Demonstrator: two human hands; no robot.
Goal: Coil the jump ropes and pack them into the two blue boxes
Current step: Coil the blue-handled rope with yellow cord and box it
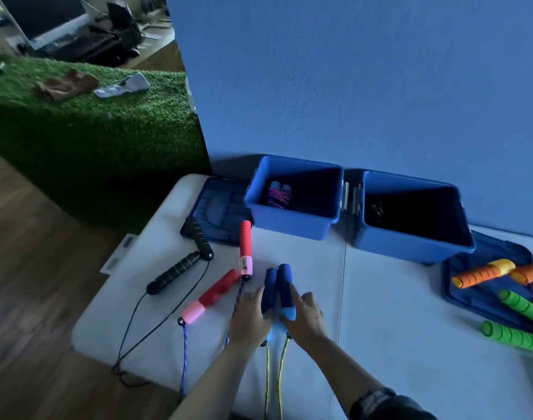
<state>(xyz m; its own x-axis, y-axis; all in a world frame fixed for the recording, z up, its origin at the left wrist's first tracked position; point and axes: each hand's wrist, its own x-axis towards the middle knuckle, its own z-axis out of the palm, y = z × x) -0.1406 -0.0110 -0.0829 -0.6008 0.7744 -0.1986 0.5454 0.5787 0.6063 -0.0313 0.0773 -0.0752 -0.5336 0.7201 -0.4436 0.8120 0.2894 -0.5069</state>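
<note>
Two blue foam handles (278,286) of a jump rope lie side by side on the white table (395,313), and their yellow rope (273,380) runs toward me over the front edge. My left hand (249,319) presses the left handle from its left side. My right hand (304,316) presses the right handle from the right, fingers laid along it. The left blue box (295,221) holds a coiled pink-purple rope (278,194). The right blue box (410,237) is dark inside, with a small dark item barely visible.
A red-and-pink handled rope (219,291) and a black-handled rope (180,268) lie left of my hands. Orange handles (489,272) and green handles (522,325) lie on a blue lid (486,298) at right. Another lid (219,207) lies behind left. A blue wall stands behind the boxes.
</note>
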